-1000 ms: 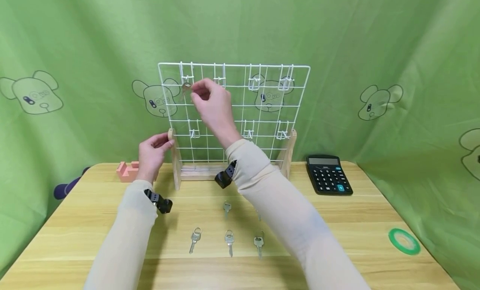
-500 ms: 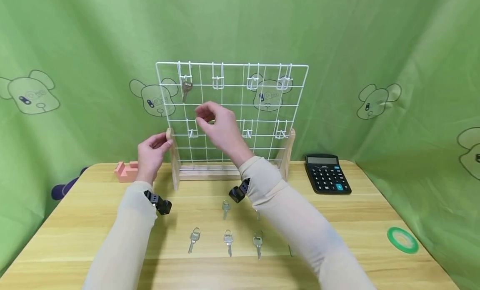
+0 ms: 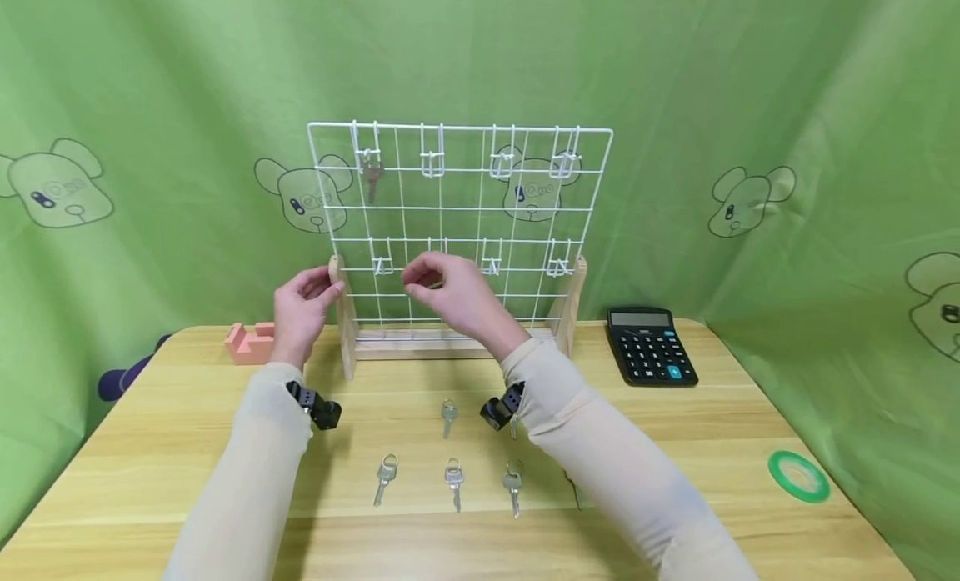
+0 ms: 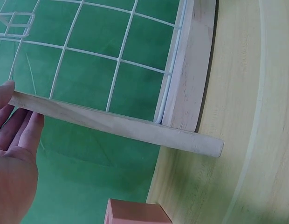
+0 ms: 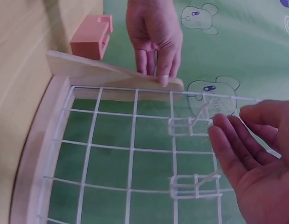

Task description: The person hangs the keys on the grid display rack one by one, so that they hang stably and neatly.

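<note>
My left hand (image 3: 300, 310) pinches the top of the wooden left upright (image 4: 112, 122) of a white wire grid rack (image 3: 460, 127). In the left wrist view, its thumb lies on one side of the wood and the fingers on the other. A single key (image 3: 372, 181) hangs from the upper-left hook. In front of the grid's lower half, my right hand (image 3: 459, 296) is held with loosely bent fingers and nothing between them; it covers one lower hook in the head view. Several keys with rings lie on the table, among them one key (image 3: 448, 416) nearest the rack.
White hooks, such as an upper one (image 3: 432, 163), line the grid in two rows. A black calculator (image 3: 651, 348) sits right of the rack, a green tape roll (image 3: 798, 476) farther right. The pink block-like holder (image 3: 251, 344) stands at left. Green cloth (image 3: 480, 47) hangs behind the table.
My right hand has let go of the key, which now hangs on the upper-left hook, and has moved down and to the right. The left hand stays on the upright.
</note>
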`<state>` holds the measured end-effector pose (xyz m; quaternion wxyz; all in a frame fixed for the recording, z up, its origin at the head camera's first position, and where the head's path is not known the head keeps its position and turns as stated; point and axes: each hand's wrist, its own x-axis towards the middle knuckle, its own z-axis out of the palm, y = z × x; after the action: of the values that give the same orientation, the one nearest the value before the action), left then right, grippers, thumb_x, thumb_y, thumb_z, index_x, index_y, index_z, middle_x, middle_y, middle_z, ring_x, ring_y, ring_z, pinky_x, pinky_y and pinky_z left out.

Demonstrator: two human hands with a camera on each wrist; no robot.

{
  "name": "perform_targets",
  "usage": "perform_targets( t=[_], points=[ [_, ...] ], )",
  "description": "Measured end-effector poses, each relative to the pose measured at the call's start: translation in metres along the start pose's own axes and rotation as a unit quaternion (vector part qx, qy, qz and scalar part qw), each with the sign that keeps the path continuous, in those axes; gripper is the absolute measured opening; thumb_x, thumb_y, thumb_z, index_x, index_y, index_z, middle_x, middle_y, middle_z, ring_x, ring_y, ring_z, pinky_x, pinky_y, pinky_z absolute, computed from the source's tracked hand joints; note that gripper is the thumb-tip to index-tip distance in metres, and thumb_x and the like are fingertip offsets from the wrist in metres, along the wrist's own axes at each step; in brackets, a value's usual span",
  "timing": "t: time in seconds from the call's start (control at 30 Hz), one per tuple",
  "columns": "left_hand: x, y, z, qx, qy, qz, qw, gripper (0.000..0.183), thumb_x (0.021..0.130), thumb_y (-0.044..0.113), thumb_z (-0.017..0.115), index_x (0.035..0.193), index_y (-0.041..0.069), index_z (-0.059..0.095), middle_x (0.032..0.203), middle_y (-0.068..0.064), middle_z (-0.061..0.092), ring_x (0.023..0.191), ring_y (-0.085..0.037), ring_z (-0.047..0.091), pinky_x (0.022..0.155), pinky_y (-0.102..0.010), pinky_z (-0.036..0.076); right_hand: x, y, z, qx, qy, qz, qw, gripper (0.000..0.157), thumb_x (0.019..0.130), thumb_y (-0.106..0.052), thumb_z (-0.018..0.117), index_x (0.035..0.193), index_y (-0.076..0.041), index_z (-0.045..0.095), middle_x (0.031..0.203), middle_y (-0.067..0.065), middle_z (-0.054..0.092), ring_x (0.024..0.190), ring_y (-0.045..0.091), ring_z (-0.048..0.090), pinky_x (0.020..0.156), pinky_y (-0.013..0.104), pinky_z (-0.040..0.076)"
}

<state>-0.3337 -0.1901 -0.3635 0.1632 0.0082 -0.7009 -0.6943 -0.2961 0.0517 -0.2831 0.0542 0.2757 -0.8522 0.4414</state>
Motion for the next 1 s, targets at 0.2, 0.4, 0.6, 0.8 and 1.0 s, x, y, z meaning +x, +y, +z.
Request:
perform_targets(
  t=[0.2, 0.4, 0.6, 0.8, 1.0],
  points=[
    [0.000, 0.000, -0.001, -0.009, 0.003, -0.003, 1.0000, 0.047, 0.092, 0.002, 0.068, 0.135, -0.002, 0.052, 0.139, -0.019, 0.053, 0.125, -0.026, 0.053, 0.101, -0.023, 0.047, -0.006, 0.013, 0.001, 0.013, -0.030, 0.008, 0.999, 0.013, 0.093, -0.007, 0.067, 0.107, -0.008, 0.069, 0.099, 0.001, 0.067, 0.091, 0.014, 0.062, 0.081, 0.026, 0.055],
    [-0.001, -0.003, -0.002, -0.002, 0.008, -0.015, 0.9999, 0.047, 0.092, 0.007, 0.069, 0.136, 0.001, 0.053, 0.139, -0.017, 0.054, 0.125, -0.025, 0.053, 0.102, -0.025, 0.047, -0.014, 0.024, 0.003, 0.013, -0.055, 0.011, 0.998, 0.012, 0.094, -0.006, 0.066, 0.106, -0.009, 0.069, 0.100, 0.004, 0.067, 0.090, 0.015, 0.062, 0.081, 0.025, 0.056],
    [-0.004, -0.003, -0.001, 0.008, 0.007, -0.003, 0.9999, 0.046, 0.093, 0.016, 0.070, 0.135, 0.003, 0.055, 0.137, -0.016, 0.055, 0.124, -0.025, 0.054, 0.103, -0.026, 0.047, -0.022, 0.035, 0.005, 0.013, -0.077, 0.009, 0.997, 0.012, 0.094, -0.005, 0.066, 0.106, -0.005, 0.069, 0.099, 0.005, 0.067, 0.090, 0.016, 0.062, 0.080, 0.026, 0.056],
    [-0.004, -0.001, 0.000, 0.014, 0.009, 0.002, 0.9999, 0.046, 0.094, 0.023, 0.069, 0.134, 0.003, 0.056, 0.136, -0.015, 0.056, 0.123, -0.024, 0.054, 0.103, -0.026, 0.046, -0.031, 0.042, 0.003, 0.010, -0.095, 0.012, 0.995, 0.012, 0.093, -0.007, 0.067, 0.104, -0.007, 0.070, 0.096, -0.001, 0.067, 0.090, 0.015, 0.062, 0.078, 0.027, 0.057],
    [-0.004, 0.002, 0.000, 0.020, 0.018, 0.001, 0.9996, 0.046, 0.094, 0.026, 0.069, 0.133, 0.004, 0.058, 0.134, -0.015, 0.058, 0.120, -0.023, 0.056, 0.102, -0.025, 0.047, -0.038, 0.053, 0.003, 0.002, -0.119, 0.036, 0.992, 0.014, 0.093, -0.008, 0.067, 0.106, -0.008, 0.071, 0.098, 0.001, 0.068, 0.091, 0.014, 0.062, 0.081, 0.027, 0.056]
  ],
)
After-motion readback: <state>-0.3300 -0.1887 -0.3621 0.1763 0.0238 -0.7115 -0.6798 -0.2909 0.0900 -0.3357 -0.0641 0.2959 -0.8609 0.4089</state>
